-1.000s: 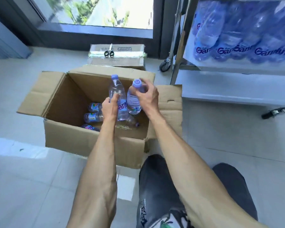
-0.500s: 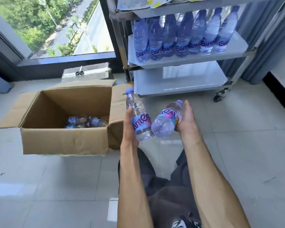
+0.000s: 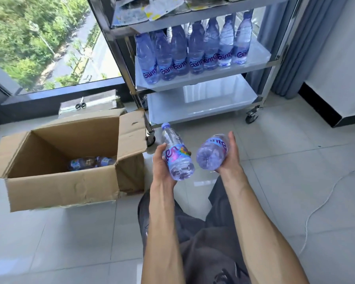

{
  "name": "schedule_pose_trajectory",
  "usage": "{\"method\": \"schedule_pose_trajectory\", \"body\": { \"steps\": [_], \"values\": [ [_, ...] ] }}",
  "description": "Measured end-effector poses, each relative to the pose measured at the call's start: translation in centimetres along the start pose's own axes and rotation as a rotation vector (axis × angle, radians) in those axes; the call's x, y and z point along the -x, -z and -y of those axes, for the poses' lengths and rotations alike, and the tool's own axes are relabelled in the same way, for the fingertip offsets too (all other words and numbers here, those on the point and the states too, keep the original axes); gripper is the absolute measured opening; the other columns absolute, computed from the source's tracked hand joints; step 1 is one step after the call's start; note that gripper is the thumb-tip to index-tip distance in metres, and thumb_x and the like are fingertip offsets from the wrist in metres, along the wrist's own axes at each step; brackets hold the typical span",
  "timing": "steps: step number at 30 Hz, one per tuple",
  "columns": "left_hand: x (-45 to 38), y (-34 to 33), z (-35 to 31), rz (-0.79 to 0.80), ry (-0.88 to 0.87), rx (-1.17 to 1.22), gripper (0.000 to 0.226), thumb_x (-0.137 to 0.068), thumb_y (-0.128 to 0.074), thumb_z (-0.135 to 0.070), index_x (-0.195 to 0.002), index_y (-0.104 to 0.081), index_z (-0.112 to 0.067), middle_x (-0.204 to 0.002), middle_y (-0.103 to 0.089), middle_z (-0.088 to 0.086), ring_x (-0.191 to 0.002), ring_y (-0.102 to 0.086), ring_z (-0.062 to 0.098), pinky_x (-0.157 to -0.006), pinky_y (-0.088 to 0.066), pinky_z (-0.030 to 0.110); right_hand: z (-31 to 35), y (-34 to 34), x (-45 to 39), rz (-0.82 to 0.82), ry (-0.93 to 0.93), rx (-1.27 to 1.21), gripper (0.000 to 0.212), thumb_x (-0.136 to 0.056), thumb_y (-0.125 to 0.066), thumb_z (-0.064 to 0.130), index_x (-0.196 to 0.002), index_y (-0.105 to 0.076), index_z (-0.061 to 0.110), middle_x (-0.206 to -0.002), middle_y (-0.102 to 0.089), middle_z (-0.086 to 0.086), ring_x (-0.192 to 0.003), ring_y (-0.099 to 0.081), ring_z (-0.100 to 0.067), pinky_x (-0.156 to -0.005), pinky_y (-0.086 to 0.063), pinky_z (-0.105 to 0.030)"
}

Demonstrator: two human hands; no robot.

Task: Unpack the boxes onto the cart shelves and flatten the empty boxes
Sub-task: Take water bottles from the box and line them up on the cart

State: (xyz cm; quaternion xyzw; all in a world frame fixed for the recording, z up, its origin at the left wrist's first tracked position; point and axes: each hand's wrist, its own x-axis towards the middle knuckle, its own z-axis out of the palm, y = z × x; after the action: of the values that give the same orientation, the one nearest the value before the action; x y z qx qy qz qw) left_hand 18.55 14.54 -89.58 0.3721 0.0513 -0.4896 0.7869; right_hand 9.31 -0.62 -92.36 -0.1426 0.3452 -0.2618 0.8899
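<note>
My left hand (image 3: 162, 163) grips a clear water bottle (image 3: 177, 154) with a purple cap, tilted away from me. My right hand (image 3: 230, 155) holds a second water bottle (image 3: 211, 155), its base turned toward me. Both are held above the floor, to the right of the open cardboard box (image 3: 66, 185). A few more bottles (image 3: 90, 163) lie in the bottom of that box. Ahead stands the steel cart (image 3: 203, 78); its middle shelf carries a row of several upright bottles (image 3: 193, 52). The cart's bottom shelf (image 3: 201, 103) shows bare metal.
A sealed box (image 3: 90, 103) with scissors (image 3: 80, 103) on top sits by the window behind the open one. Packets lie on the cart's top shelf (image 3: 152, 9). A white cord (image 3: 320, 208) trails over the tiles at right. My knees are below my arms.
Both hands lifted a bottle each out of the box and carried them rightward toward the cart. My view swung from the box up to the cart shelves.
</note>
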Motion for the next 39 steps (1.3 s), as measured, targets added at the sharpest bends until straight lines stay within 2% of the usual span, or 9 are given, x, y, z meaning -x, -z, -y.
{"method": "schedule_pose_trajectory", "body": {
  "steps": [3, 5, 7, 14, 25, 28, 30, 36, 39],
  "values": [
    [-0.1, 0.1, 0.2, 0.046, -0.015, 0.011, 0.055, -0.067, -0.074, -0.044, -0.105, -0.057, -0.007, -0.093, -0.055, 0.014, -0.083, -0.058, 0.028, -0.082, -0.048, 0.035, 0.6, -0.8, 0.6, 0.042, 0.008, 0.100, 0.024, -0.091, -0.062, 0.045, -0.076, -0.063, 0.025, -0.067, -0.058, -0.005, -0.052, -0.060, -0.021, -0.056, -0.055, -0.030],
    [-0.3, 0.4, 0.2, 0.096, -0.038, 0.048, 0.060, -0.052, -0.091, -0.041, -0.095, -0.065, -0.009, -0.086, -0.062, 0.010, -0.076, -0.062, 0.023, -0.077, -0.051, 0.032, 0.6, -1.1, 0.9, 0.035, 0.013, 0.129, 0.016, -0.086, -0.067, 0.042, -0.091, -0.062, 0.028, -0.076, -0.056, -0.009, -0.060, -0.059, -0.025, -0.062, -0.054, -0.032],
    [-0.3, 0.7, 0.0, 0.130, -0.037, 0.060, 0.068, -0.045, -0.097, -0.039, -0.096, -0.065, -0.009, -0.083, -0.063, 0.007, -0.071, -0.064, 0.019, -0.069, -0.054, 0.029, 0.5, -1.0, 0.7, 0.042, 0.033, 0.109, 0.035, -0.081, -0.069, 0.046, -0.107, -0.054, 0.029, -0.087, -0.052, -0.012, -0.072, -0.055, -0.027, -0.069, -0.049, -0.035],
    [-0.3, 1.3, -0.3, 0.060, -0.007, 0.053, 0.047, -0.089, -0.051, -0.039, -0.119, -0.055, -0.001, -0.099, -0.060, 0.017, -0.088, -0.060, 0.028, -0.085, -0.048, 0.038, 0.3, -0.8, 0.4, 0.130, -0.031, 0.227, 0.055, -0.078, -0.070, 0.059, -0.115, -0.053, 0.022, -0.088, -0.052, -0.009, -0.074, -0.055, -0.023, -0.071, -0.051, -0.035],
    [-0.9, 0.8, 0.0, 0.020, -0.027, 0.110, 0.050, -0.090, -0.052, -0.046, -0.114, -0.056, -0.002, -0.100, -0.058, 0.016, -0.086, -0.059, 0.028, -0.085, -0.048, 0.037, 1.0, -2.4, 0.3, 0.234, -0.220, 0.278, 0.054, -0.070, -0.075, 0.056, -0.095, -0.058, 0.012, -0.074, -0.055, -0.006, -0.064, -0.057, -0.022, -0.062, -0.053, -0.030],
    [-1.2, 0.3, 0.0, 0.073, -0.030, 0.082, 0.057, -0.069, -0.074, -0.049, -0.104, -0.057, -0.007, -0.095, -0.054, 0.012, -0.081, -0.058, 0.025, -0.073, -0.052, 0.033, 0.9, -2.5, 0.5, 0.258, -0.259, 0.253, 0.054, -0.062, -0.080, 0.053, -0.093, -0.063, 0.012, -0.074, -0.057, -0.008, -0.062, -0.059, -0.023, -0.062, -0.054, -0.032],
    [-1.3, 0.3, 0.3, 0.120, -0.037, 0.091, 0.060, -0.062, -0.083, -0.045, -0.102, -0.058, -0.010, -0.090, -0.057, 0.008, -0.078, -0.058, 0.021, -0.071, -0.052, 0.031, 0.9, -2.5, 0.2, 0.240, -0.198, 0.270, 0.058, -0.067, -0.075, 0.054, -0.110, -0.055, 0.021, -0.083, -0.049, -0.008, -0.070, -0.051, -0.023, -0.067, -0.048, -0.035],
    [-1.5, 1.5, 0.3, 0.037, 0.035, 0.106, 0.047, -0.087, -0.050, -0.042, -0.098, -0.069, 0.000, -0.086, -0.066, 0.015, -0.075, -0.064, 0.026, -0.071, -0.053, 0.031, 1.3, -1.5, -0.4, 0.360, -0.280, 0.239, 0.040, -0.078, -0.073, 0.049, -0.085, -0.067, 0.010, -0.072, -0.062, -0.010, -0.063, -0.066, -0.027, -0.062, -0.056, -0.036],
    [-1.3, 1.3, 0.4, 0.066, 0.079, 0.089, 0.057, -0.070, -0.069, -0.050, -0.103, -0.063, -0.003, -0.085, -0.065, 0.015, -0.072, -0.064, 0.024, -0.067, -0.054, 0.028, 1.4, -1.6, -0.4, 0.330, -0.335, 0.265, 0.044, -0.084, -0.067, 0.052, -0.083, -0.063, 0.008, -0.070, -0.062, -0.012, -0.062, -0.066, -0.030, -0.061, -0.057, -0.037]
  ]
}}
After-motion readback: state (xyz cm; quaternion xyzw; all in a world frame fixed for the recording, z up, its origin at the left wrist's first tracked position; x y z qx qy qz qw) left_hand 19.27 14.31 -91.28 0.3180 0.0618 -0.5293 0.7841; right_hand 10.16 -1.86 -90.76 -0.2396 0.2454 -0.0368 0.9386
